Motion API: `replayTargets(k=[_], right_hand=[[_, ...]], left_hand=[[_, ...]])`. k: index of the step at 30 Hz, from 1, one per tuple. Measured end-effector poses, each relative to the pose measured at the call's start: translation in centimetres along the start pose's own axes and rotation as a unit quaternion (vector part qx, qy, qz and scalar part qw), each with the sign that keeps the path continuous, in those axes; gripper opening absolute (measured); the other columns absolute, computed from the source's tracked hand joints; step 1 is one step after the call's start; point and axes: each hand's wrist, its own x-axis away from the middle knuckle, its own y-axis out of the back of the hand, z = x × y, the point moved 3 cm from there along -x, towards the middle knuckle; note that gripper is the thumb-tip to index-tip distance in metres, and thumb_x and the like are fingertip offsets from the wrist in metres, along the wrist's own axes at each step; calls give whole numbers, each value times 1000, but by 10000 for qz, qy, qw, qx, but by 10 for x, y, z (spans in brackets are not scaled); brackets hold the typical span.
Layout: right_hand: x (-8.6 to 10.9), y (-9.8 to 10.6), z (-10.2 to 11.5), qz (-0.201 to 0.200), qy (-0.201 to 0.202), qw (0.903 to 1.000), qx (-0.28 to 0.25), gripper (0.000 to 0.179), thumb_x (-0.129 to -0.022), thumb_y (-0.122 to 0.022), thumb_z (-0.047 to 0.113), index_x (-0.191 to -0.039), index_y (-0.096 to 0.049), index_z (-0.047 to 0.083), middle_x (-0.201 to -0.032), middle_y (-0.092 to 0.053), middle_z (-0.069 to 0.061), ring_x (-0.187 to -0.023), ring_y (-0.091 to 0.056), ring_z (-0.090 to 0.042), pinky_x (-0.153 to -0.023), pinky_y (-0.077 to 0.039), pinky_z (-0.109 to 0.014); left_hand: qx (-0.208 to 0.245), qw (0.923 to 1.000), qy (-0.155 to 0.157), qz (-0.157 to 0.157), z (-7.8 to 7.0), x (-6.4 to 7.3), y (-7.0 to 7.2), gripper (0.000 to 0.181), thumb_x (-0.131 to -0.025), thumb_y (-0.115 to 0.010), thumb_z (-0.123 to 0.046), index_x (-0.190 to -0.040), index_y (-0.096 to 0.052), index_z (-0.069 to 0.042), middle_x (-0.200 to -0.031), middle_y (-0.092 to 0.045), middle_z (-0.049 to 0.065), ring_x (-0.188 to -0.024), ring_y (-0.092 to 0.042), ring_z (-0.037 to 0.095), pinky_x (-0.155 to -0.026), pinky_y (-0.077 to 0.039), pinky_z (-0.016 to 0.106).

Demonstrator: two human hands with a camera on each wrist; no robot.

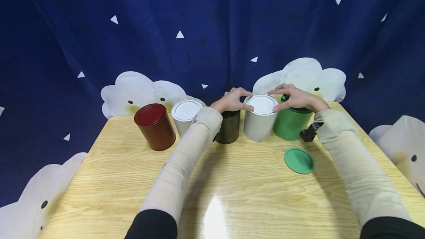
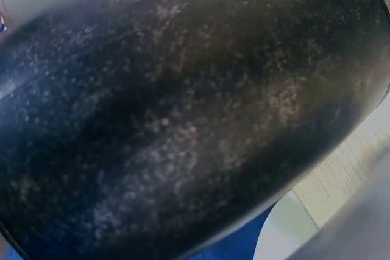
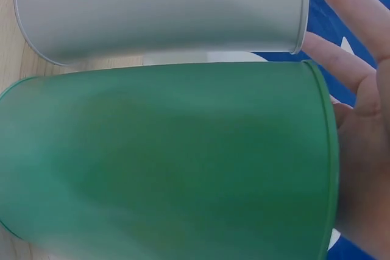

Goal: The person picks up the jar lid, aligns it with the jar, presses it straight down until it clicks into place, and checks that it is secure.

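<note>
A whitish can (image 1: 258, 127) stands upright with a round white lid (image 1: 262, 103) on top. From the left, my left hand (image 1: 234, 99) holds the lid's edge between thumb and fingers, above a dark can (image 1: 230, 128). That can's speckled dark wall (image 2: 183, 114) fills the left wrist view, where no hand shows. My right hand (image 1: 293, 97) grips the lid's right edge with thumb and forefinger, reaching over a lidless green can (image 1: 289, 125). In the right wrist view, its fingers (image 3: 338, 62) reach to the whitish can's rim.
A green lid (image 1: 299, 160) lies flat on the wooden table (image 1: 252, 194) before the green can. Left of the dark can stand a white-lidded can (image 1: 186, 110) and a dark red can (image 1: 156, 128). A blue curtain (image 1: 199, 28) with cloud shapes hangs behind the table.
</note>
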Motion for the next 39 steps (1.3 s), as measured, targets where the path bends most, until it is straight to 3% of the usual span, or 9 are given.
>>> replayTargets(k=[8,23,33,39], right_hand=[[1,-1,0,-347,340,9988,104,58,-69,-79,24,-120,-59,3,-119,-43,-19,-103,-30,-32,-84,-27,-48],[2,-1,4,-338,168,9988,305,60,-69,-79,26,-120,-59,3,-116,-42,-22,-101,-29,-34,-82,-28,-49],[5,-1,2,-1016,916,9889,578,41,-67,-81,18,-102,-69,-1,-99,-47,-14,-85,-30,-27,-72,-26,-38],[5,-3,4,-977,843,9896,637,40,-69,-79,18,-102,-68,-2,-99,-47,-14,-85,-29,-26,-71,-26,-37]], left_hand=[[-82,9996,48,-266,-5,0,-1,54,-79,-68,-41,-126,-56,-16,-130,-48,1,-121,-34,21,-93,-26,41],[-146,9997,176,-97,-8,0,1,54,-80,-67,-40,-127,-56,-17,-131,-49,-1,-120,-36,20,-91,-26,40],[-276,9982,260,-465,-6,1,0,51,-76,-69,-44,-119,-63,-16,-123,-53,-2,-116,-38,19,-89,-23,39],[-309,9980,348,-418,-8,3,1,50,-77,-69,-44,-118,-63,-16,-123,-54,-1,-113,-39,19,-87,-23,37]])
